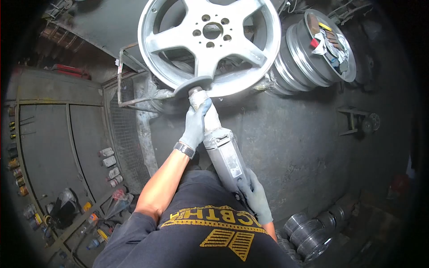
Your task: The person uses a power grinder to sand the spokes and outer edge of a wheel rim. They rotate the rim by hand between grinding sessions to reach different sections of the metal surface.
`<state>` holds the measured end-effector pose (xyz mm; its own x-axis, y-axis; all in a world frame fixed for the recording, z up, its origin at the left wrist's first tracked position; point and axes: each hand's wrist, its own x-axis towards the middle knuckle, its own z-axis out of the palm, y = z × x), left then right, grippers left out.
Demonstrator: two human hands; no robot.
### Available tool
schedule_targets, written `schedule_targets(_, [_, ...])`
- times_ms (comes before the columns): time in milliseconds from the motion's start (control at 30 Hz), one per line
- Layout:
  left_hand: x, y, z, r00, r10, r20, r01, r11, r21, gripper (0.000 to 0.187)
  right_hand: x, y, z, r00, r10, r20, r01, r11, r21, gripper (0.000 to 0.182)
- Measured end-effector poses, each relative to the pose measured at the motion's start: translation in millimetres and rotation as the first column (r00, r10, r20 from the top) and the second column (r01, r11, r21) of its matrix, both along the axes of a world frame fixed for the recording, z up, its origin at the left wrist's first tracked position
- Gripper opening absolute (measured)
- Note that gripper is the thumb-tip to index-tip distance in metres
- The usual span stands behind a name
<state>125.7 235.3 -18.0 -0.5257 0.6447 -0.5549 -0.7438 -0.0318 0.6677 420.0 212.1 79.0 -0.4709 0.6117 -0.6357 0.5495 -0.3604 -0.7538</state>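
A silver alloy wheel (214, 33) with wide spokes faces me at the top of the head view. Against its lower left rim lies the round disc (193, 85) of a dusty angle polisher (225, 154). My left hand (195, 123), in a grey glove with a watch at the wrist, is wrapped round the polisher's neck just below the disc. Lower down, my gloved right hand (257, 196) grips the rear end of the body near my belly, its fingertips partly hidden.
Right of the wheel, stacked rims (308, 53) hold rags and blocks. A metal frame (129, 76) stands at the left of the wheel. More rims (308, 234) lie at lower right. Cans (109, 158) and a cabinet (53, 147) line the left, above cluttered floor.
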Motion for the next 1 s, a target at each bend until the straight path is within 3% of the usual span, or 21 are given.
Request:
schedule_targets(67, [14,9,-8,1.000,0.007,-0.001,-0.007,1.000,-0.021,0.033,14,14,4,1.000,-0.017,0.012,0.017,1.000,-0.024,0.056])
schedule_targets(133, [35,24,-17,0.999,0.011,0.039,-0.014,0.997,0.073,0.039,31,33,7,0.999,-0.033,0.027,0.034,0.999,-0.039,0.057])
schedule_targets(200, [57,46,-23,0.997,-0.027,0.072,0.023,0.998,0.057,0.041,54,49,8,0.994,0.021,0.111,-0.032,0.994,0.104,0.059])
schedule_targets(233, [66,57,-24,0.998,-0.039,0.057,0.035,0.997,0.065,0.042,61,55,10,0.992,-0.055,0.111,0.056,0.998,-0.008,0.058])
schedule_targets(333, [88,82,-24,0.996,-0.093,0.005,0.092,0.994,0.066,0.044,76,68,11,0.990,-0.136,0.048,0.134,0.990,0.045,0.058])
schedule_targets(367, [94,89,-22,0.997,-0.067,0.046,0.064,0.995,0.070,0.044,77,74,21,0.979,-0.182,0.094,0.188,0.980,-0.060,0.057])
schedule_targets(467, [97,94,-19,0.996,-0.024,0.090,0.017,0.997,0.078,0.045,64,79,42,0.971,-0.215,0.105,0.228,0.965,-0.128,0.056])
schedule_targets(567, [86,79,-24,0.997,-0.022,0.073,0.017,0.997,0.072,0.045,68,71,22,0.988,-0.143,0.062,0.148,0.986,-0.077,0.054])
schedule_targets(733, [44,31,-31,0.997,0.060,0.048,-0.064,0.995,0.079,0.045,24,57,32,0.994,-0.077,0.073,0.087,0.987,-0.138,0.056])
schedule_targets(833, [18,9,-22,0.990,0.127,0.064,-0.132,0.988,0.078,0.041,11,50,15,0.999,0.020,0.038,-0.017,0.997,-0.082,0.060])
schedule_targets(900, [5,-1,-5,0.987,0.150,0.062,-0.154,0.985,0.080,0.034,4,49,3,0.986,0.148,0.076,-0.152,0.987,0.058,0.063])
schedule_targets(1000, [-5,-9,4,0.988,0.150,-0.028,-0.148,0.987,0.068,0.032,-7,56,-2,0.982,0.180,0.047,-0.182,0.983,0.035,0.064])
